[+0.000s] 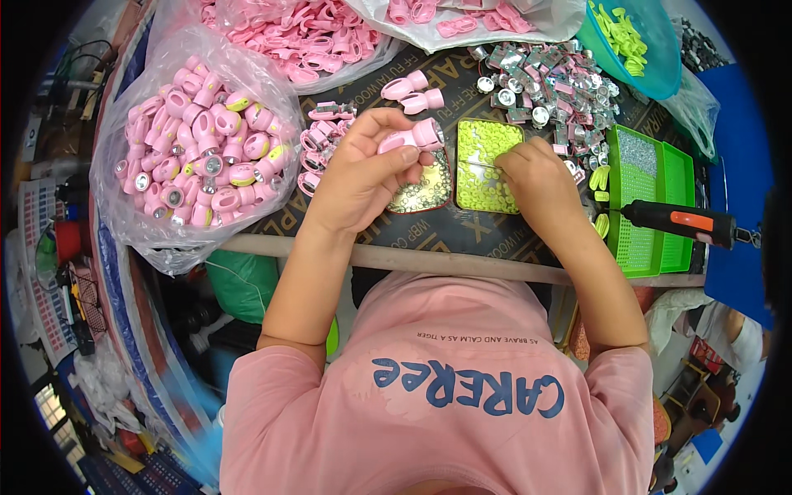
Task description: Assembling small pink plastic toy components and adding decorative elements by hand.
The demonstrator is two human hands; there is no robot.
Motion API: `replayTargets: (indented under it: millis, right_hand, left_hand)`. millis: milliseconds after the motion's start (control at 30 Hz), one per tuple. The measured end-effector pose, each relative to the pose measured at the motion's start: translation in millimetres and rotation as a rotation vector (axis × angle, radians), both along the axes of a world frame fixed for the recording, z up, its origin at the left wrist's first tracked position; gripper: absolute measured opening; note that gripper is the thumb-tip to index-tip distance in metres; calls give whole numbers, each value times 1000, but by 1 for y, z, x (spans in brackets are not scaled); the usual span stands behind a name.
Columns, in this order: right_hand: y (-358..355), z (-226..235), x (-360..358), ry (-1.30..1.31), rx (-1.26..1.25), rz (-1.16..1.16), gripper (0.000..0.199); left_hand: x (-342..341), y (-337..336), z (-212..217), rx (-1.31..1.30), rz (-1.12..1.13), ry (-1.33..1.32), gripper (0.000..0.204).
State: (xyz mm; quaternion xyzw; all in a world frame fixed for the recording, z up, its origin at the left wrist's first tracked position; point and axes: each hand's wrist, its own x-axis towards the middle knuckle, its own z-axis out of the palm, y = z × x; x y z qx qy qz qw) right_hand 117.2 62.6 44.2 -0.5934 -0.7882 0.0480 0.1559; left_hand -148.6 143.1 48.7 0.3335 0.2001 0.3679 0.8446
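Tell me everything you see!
table: one, dark, middle
bags: several, clear or white, left and far
torches: many, pink, left bag
pieces: many, pink, far bags and table
small trays: two, yellow-green and silvery, centre
circuits: many, silvery, far right
bowl: one, teal, far right
strips: several, yellow-green, bowl and table
baskets: two, green, right
tool: one, black-orange, right
clutter: uncountable, mixed, around table
shirt: one, pink, bottom
left hand: one, bare, around casing
right hand: one, bare, by small trays
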Motion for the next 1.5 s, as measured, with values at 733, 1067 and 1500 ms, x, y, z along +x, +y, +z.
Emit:
replayTargets:
  millis: [733, 1067, 1500]
  right_hand:
    - [4, 62, -27, 196, 190, 107, 21]
    - [3, 65, -37, 430, -74, 60, 14]
    - [-1, 56, -59, 241, -34, -20, 21]
  left_hand:
    - [15, 0, 10, 13, 39, 364, 35]
    - [19, -7, 12, 218, 157, 527, 34]
    - [27, -20, 6, 440, 360, 623, 33]
